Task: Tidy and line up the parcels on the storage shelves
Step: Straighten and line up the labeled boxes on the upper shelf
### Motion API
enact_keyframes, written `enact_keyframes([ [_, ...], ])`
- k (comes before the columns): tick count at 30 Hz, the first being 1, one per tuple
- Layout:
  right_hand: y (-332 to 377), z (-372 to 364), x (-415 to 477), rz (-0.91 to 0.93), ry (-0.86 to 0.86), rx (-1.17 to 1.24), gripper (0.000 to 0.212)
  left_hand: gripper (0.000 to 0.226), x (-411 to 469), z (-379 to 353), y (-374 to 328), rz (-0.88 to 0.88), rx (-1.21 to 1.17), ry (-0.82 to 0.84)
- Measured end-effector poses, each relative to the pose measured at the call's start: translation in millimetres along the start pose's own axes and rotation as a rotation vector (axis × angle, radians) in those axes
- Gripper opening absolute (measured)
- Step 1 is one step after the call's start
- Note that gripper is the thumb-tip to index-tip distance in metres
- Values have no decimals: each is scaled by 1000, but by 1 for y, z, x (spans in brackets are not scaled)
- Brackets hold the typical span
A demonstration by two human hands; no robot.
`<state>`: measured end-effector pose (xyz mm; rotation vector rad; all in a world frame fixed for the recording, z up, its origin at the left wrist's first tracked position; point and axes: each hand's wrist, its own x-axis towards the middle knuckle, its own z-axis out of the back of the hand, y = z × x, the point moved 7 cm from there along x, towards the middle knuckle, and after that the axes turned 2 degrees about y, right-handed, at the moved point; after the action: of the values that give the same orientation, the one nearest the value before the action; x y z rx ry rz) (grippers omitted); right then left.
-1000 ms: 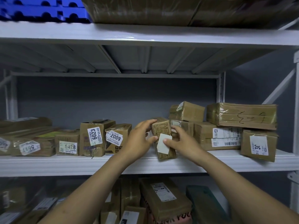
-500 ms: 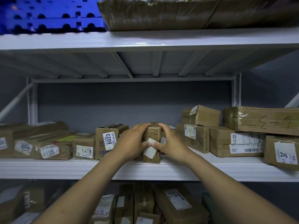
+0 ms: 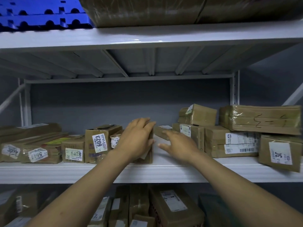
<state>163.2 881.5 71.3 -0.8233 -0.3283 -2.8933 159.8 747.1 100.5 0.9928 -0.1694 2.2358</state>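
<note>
A small upright brown parcel point(image 3: 149, 154) stands on the middle shelf point(image 3: 164, 171), right of the parcel labelled 6023 point(image 3: 98, 141). My left hand point(image 3: 137, 138) holds it, fingers over its top and thumb across its front, hiding most of it. Just to the right, my right hand point(image 3: 177, 145) hovers with fingers spread and holds nothing. Behind that hand lies a small flat parcel point(image 3: 161, 131). More parcels are stacked at the right, among them a labelled box point(image 3: 229, 143) and one marked 3C point(image 3: 278, 153) that sits askew at the shelf's front edge.
Long flat parcels point(image 3: 32, 141) and a box marked 5428 point(image 3: 73, 153) fill the shelf's left part. A blue pallet point(image 3: 41, 15) and large wrapped parcels point(image 3: 147, 12) lie on the shelf above. Several parcels point(image 3: 172, 208) sit on the shelf below.
The small parcel has been set down upright next to the 6023 parcel. My right hand has let go of it and drawn off to the right, while my left hand stays on it.
</note>
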Motion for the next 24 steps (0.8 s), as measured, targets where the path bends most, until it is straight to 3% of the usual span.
enact_keyframes([
  [3,-28,31,-7,19,-59,-319,40,60,21,-4,-26,-54,24,-30],
  [9,-101,62,-14,-19,-64,-586,44,49,68,-43,-72,-62,-99,34],
  [12,-125,61,-14,9,-61,-597,54,51,90,-78,-83,-18,-116,140],
  [16,-137,60,-18,57,-116,-584,63,78,110,-116,-95,-28,-240,282],
  [20,-150,63,-19,96,-117,-554,64,99,120,-130,-114,-130,-348,312],
  [24,-163,67,-20,83,-104,-488,60,92,123,-130,-112,-114,-313,287],
])
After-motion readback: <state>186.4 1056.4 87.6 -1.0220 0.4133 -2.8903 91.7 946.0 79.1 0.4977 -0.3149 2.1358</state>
